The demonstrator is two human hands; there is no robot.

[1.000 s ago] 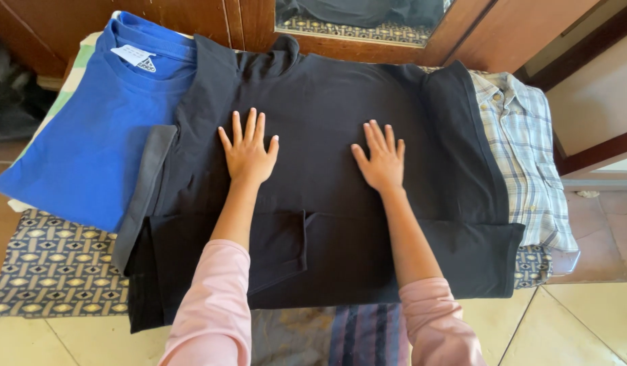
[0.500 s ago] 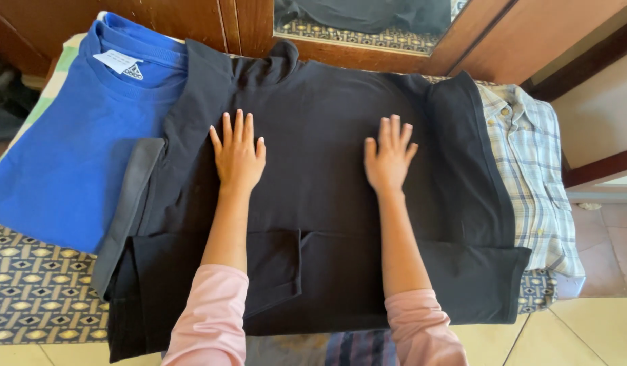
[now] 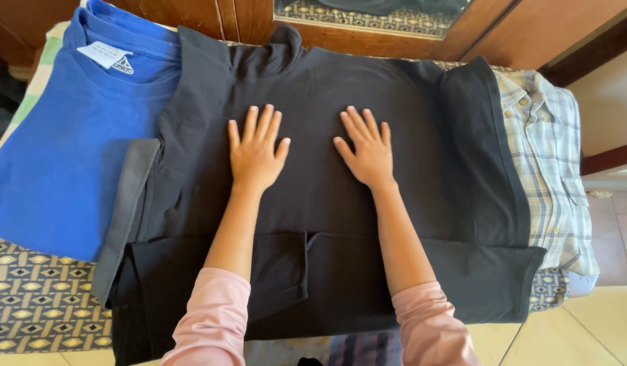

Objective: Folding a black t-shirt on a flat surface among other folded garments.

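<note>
Black shirt lay on the table between a blue tee and a plaid shirt, sleeves already folded in; your left hand and right hand pressed flat on it, fingers spread, holding nothing. Bottom fold looked left to do.

The left hand and right hand drew closer together on the black T-shirt, after spreading apart half a second before. The right hand slid inward most.
</note>
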